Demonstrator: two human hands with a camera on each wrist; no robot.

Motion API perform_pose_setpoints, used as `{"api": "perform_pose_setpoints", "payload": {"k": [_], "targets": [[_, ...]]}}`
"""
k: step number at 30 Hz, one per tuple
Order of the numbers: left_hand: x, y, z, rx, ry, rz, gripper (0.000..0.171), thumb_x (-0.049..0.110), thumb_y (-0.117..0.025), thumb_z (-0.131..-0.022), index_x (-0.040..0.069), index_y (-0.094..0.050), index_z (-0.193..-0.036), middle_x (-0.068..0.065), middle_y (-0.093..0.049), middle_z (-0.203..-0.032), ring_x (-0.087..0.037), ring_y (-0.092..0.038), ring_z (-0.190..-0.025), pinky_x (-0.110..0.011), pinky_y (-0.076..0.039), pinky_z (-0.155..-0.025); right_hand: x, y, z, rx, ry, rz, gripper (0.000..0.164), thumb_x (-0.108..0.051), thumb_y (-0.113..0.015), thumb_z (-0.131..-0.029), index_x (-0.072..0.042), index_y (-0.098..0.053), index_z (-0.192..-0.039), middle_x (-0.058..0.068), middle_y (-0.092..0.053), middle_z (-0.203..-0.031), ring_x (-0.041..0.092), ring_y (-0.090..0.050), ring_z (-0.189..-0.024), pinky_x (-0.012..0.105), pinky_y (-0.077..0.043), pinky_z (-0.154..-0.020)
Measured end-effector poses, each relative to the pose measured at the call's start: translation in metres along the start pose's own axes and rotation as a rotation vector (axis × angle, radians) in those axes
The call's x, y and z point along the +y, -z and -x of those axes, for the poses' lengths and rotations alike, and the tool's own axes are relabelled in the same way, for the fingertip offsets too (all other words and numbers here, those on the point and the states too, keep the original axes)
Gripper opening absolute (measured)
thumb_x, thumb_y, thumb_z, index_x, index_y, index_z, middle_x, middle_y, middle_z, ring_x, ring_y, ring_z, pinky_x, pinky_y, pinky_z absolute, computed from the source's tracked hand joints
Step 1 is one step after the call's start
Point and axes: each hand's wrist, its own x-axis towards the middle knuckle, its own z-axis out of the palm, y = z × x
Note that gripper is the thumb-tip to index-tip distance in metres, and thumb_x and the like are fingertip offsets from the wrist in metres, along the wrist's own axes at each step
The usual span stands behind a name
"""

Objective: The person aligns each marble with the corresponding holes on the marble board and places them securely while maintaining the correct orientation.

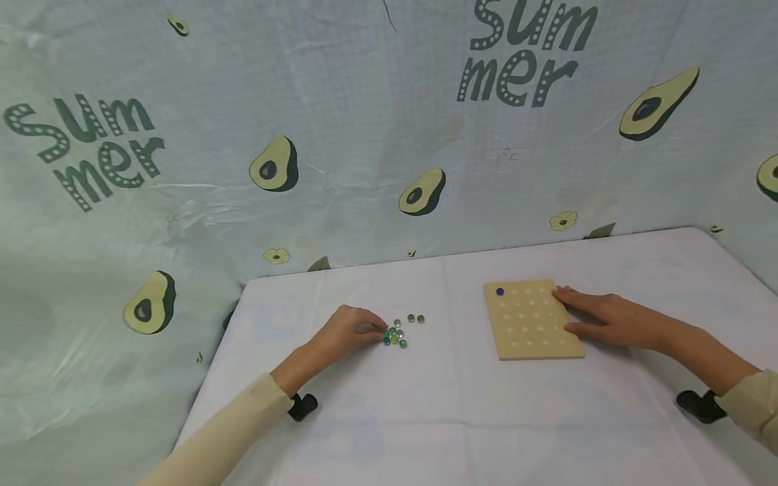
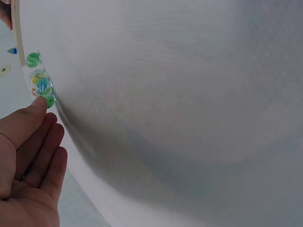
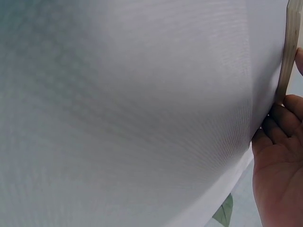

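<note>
My left hand (image 1: 348,332) reaches down from the left to a cluster of glass marbles (image 1: 395,339) on the white cloth. Its thumb and index finger come together at a green marble (image 2: 49,100) on the near side and pinch it; the index tip is hidden behind the thumb. Green, blue and yellowish marbles lie right beside. To the right lies a flat square wooden board (image 1: 535,347) with rows of shallow hollows, a dark blue marble (image 1: 500,291) in its far left one. My right hand (image 1: 626,320) rests at the board's right edge, index finger and thumb extended onto it.
A few clear marbles (image 1: 410,318) lie just behind the cluster. The table (image 1: 389,432) has a white cloth over it with creases. Behind it hangs a pale curtain (image 1: 340,121) printed with avocados and lettering. Each wrist wears a black strap mount (image 1: 302,408).
</note>
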Motion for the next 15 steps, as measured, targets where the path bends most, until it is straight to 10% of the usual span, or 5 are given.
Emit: {"api": "perform_pose_setpoints", "payload": {"k": [15], "targets": [[-0.0005, -0.0090, -0.0003, 0.044, -0.122, -0.134, 0.016, 0.009, -0.079, -0.088, 0.003, -0.079, -0.103, -0.006, -0.077, -0.102, -0.021, -0.072, -0.098, -0.034, -0.058, -0.087, 0.0007, -0.0035, 0.0004, 0.008, -0.011, 0.005, 0.080, -0.053, -0.061, -0.099, -0.002, -0.038, -0.156, 0.025, -0.038, -0.157, 0.044, -0.041, -0.141, 0.059, -0.041, -0.107]]}}
